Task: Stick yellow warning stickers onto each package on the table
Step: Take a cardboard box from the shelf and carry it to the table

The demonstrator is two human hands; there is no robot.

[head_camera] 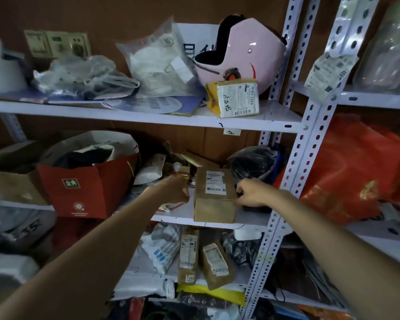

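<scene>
One brown cardboard box with two white labels (214, 196) sits on the middle white metal shelf (252, 219). Two hands flank it: the left hand (174, 190) is fisted, seemingly empty; the right hand (252, 192) curls against the box's right edge, its fingertips hidden.

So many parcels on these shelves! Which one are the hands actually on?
The brown cardboard box on the middle shelf, its white label facing up. The left hand and right hand flank its sides; other parcels lie untouched.

Dim, bluish light — deep shadow in the shelf bays, soft blur throughout, edges bowed by wide-angle distortion.
</scene>
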